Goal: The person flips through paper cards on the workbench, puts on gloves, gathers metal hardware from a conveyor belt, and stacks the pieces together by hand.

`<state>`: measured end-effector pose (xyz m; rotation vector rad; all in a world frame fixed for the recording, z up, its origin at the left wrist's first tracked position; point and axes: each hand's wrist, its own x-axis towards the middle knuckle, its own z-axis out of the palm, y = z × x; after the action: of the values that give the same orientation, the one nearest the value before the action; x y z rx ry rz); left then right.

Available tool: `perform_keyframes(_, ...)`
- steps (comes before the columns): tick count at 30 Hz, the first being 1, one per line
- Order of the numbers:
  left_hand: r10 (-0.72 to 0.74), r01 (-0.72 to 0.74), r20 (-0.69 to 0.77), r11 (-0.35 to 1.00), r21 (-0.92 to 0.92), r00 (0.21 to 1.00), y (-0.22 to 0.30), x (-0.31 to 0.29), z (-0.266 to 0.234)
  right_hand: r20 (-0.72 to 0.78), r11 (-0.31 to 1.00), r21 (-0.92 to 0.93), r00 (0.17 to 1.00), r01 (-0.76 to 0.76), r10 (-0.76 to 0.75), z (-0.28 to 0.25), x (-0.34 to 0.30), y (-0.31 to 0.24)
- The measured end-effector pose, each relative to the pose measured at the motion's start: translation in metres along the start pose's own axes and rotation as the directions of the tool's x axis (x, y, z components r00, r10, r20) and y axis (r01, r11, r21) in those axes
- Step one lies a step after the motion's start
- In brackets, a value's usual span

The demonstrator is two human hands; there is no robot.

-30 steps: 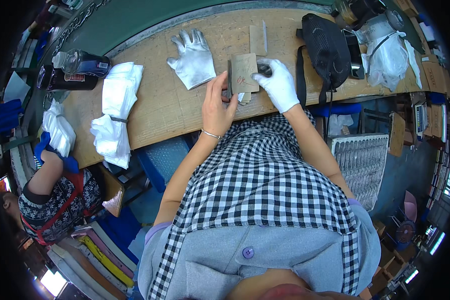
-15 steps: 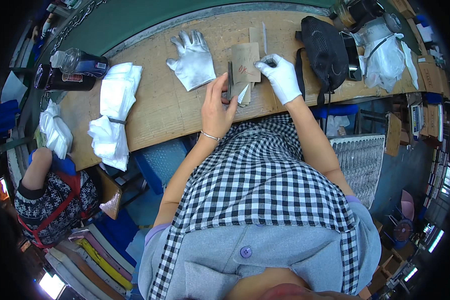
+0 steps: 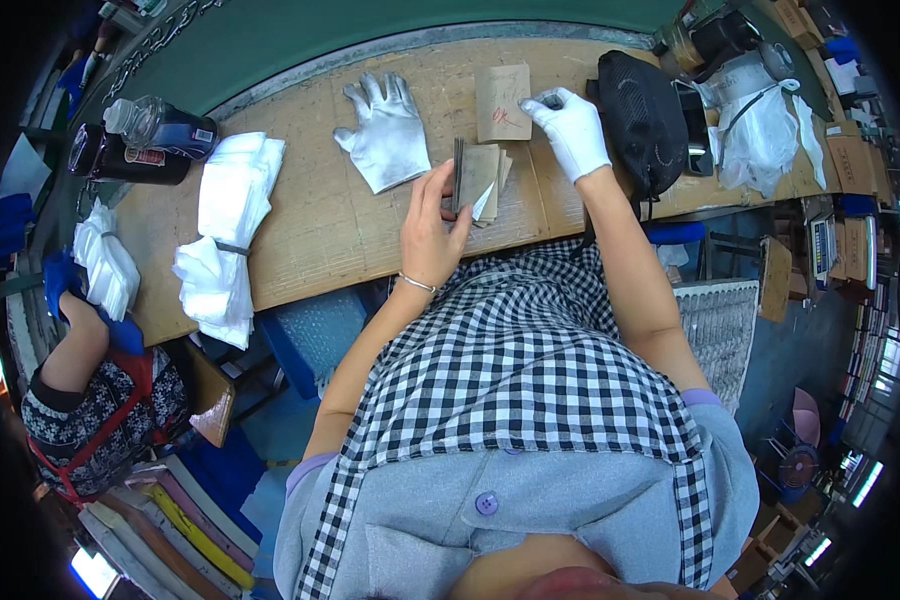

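Observation:
My bare left hand (image 3: 430,230), with a bracelet at its wrist, grips the left side of a small stack of brown paper pieces (image 3: 480,172) near the table's front edge. A white corner sticks out of that stack. My right hand (image 3: 576,138), in a white glove, pinches the right edge of a brown paper piece (image 3: 500,88) with red handwriting. This piece is just beyond the stack. A greyish-white glove (image 3: 386,136) lies flat on the table, beyond and left of my left hand.
On the wooden table (image 3: 305,220), a banded bundle of white bags (image 3: 232,240) and bottles (image 3: 160,130) stand left. A black mesh bag (image 3: 642,120) and a clear plastic bag (image 3: 755,135) lie right. Another person's arm (image 3: 78,345) is at the far left.
My right hand has moved away from me with the red-marked brown paper, off the stack to beyond it. My left hand stays at the stack.

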<state>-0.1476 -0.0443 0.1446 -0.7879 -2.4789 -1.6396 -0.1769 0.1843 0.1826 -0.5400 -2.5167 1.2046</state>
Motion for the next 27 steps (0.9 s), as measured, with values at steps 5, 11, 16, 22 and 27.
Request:
perform_keyframes(5,-0.001,0.001,-0.009,1.0,-0.007,1.0,0.0,0.0,-0.001,-0.013,0.992,-0.114,0.998,0.057,-0.058,-0.004,0.016,0.0)
perform_keyframes(11,-0.004,0.004,-0.007,1.0,-0.013,1.0,0.001,-0.001,0.0,-0.039,0.951,-0.307,0.999,0.019,-0.033,-0.013,0.023,-0.008)
perform_keyframes(16,-0.027,0.027,-0.003,0.999,-0.023,1.0,-0.001,-0.001,0.0,0.032,0.974,-0.21,0.996,0.083,-0.078,-0.011,-0.01,-0.018)
perform_keyframes(22,-0.017,0.017,-0.001,1.0,-0.004,1.0,0.0,0.0,-0.001,0.287,0.978,-0.21,0.956,0.004,0.058,-0.001,-0.056,-0.023)
perform_keyframes(27,-0.095,0.096,0.023,0.991,-0.091,0.995,0.003,0.002,-0.003,0.297,0.969,-0.244,0.949,-0.031,0.105,0.009,-0.073,-0.023)
